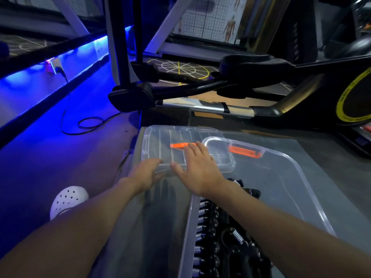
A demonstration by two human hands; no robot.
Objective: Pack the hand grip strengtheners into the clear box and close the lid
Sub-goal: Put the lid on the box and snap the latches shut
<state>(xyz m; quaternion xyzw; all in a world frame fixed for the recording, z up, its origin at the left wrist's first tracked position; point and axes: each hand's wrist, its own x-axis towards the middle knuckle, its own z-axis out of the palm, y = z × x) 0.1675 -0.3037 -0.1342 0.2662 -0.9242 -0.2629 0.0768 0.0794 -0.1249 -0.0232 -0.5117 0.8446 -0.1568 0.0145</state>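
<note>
Right hand flat on lid, grip wide. Left hand at lid edge, blurred, grip unclear. Strengtheners behind right hand, frame-cut.

Dim gym room, blue strip light glowing along the left wall's base, wall socket with a plug, black cable looped on the grey floor, black exercise machine with a yellow ring behind the grey table, anatomy poster on the far wall.
</note>
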